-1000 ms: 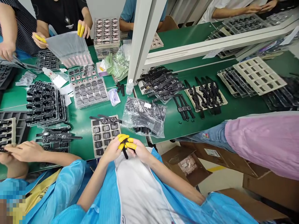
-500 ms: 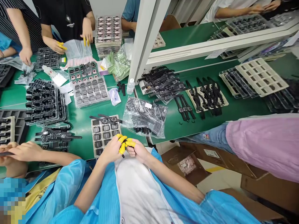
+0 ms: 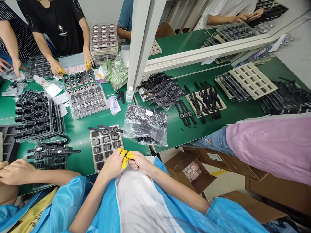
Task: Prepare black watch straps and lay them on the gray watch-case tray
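My left hand (image 3: pixel 113 164) and my right hand (image 3: pixel 139 161) meet in front of my white-and-blue clothing, both with yellow finger covers. Their fingertips pinch a small black part (image 3: pixel 126 154) between them; most of it is hidden, so its kind does not show. Just beyond my left hand lies a pale tray (image 3: pixel 93 152) with dark square watch cases in its pockets. Two black watches with straps (image 3: pixel 104 131) rest across its far edge. A clear plastic bag (image 3: pixel 145 124) of black pieces lies beyond my right hand.
At left, a co-worker's hand (image 3: pixel 18 171) is near watches on a tray (image 3: pixel 52 150). Stacked trays (image 3: pixel 34 113), a clear bottle (image 3: pixel 130 94) and a strap pile (image 3: pixel 162 90) stand farther back. A white post (image 3: pixel 138 42) rises mid-table. Cardboard boxes (image 3: pixel 179 168) sit at right below.
The view has shifted, so the table appears farther left. My hands stay pinched together; the black end that hung below my left fingers no longer shows. Across the table, a co-worker's hands have lowered the clear sheet.
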`<action>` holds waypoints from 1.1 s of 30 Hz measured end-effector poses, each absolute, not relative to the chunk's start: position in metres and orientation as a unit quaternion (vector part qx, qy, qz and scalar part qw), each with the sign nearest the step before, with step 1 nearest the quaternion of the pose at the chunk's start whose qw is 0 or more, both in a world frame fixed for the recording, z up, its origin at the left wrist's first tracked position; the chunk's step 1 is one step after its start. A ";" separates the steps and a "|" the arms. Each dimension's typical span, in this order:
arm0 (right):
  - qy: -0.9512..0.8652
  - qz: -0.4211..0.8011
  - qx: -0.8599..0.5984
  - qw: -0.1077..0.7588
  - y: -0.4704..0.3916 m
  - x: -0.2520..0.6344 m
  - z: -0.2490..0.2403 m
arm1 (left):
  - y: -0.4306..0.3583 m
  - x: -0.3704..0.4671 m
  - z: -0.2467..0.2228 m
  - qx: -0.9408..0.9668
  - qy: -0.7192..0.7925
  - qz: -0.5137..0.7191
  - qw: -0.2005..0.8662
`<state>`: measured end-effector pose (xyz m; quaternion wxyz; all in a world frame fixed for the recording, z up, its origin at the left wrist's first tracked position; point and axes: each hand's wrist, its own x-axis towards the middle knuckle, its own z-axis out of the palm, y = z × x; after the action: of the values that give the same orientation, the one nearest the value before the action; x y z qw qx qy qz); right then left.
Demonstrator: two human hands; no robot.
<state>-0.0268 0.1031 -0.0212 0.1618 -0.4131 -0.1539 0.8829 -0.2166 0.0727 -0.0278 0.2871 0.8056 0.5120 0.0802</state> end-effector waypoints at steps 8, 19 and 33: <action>-0.244 0.854 -0.418 0.192 0.104 -0.030 -0.031 | 0.079 -0.227 -0.033 0.719 0.491 0.199 0.450; -0.651 0.558 -0.515 -0.010 0.136 0.020 -0.104 | 0.124 -0.323 -0.057 0.805 0.521 -0.001 0.282; -0.633 0.194 -0.747 0.065 0.207 0.071 -0.210 | 0.210 -0.409 -0.102 0.638 0.701 -0.203 0.246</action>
<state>0.0706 0.2072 -0.2104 0.0652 -0.7469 -0.6326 0.1942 -0.4092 0.2100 -0.1023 0.2458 0.6377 0.7013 -0.2028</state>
